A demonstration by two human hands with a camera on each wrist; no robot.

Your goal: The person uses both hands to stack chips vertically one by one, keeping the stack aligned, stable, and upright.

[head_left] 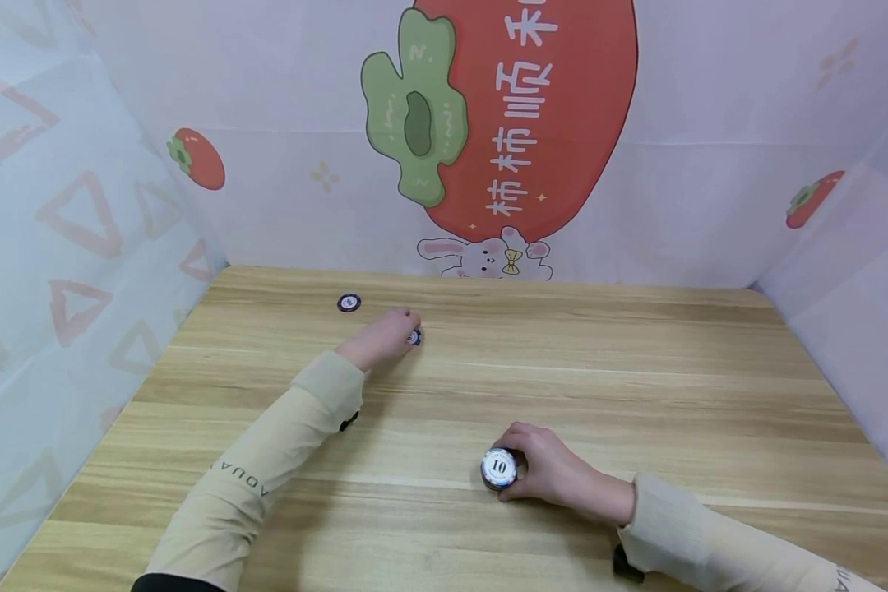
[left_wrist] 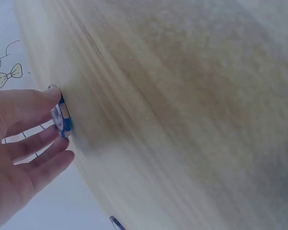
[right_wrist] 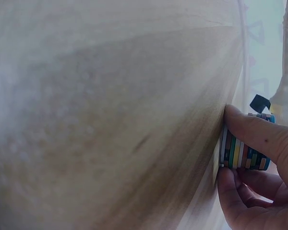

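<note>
My left hand (head_left: 386, 339) pinches a blue-and-white poker chip (head_left: 414, 337) by its edge, toward the back of the table. In the left wrist view, thumb and fingers meet this chip (left_wrist: 63, 117) from opposite sides, close to the tabletop. Nearer the front, the thumb and fingers of my right hand (head_left: 551, 467) grip the sides of a stack of poker chips (head_left: 499, 469). Its top chip is white with a "10" on it. The right wrist view shows the stack (right_wrist: 245, 153) in several edge colours, standing at the table surface; fingers cover part of it.
A single dark purple chip (head_left: 349, 302) lies flat near the table's back edge, left of my left hand. The wood-grain table (head_left: 636, 370) is bordered by printed cloth walls (head_left: 289, 214) at the back and both sides.
</note>
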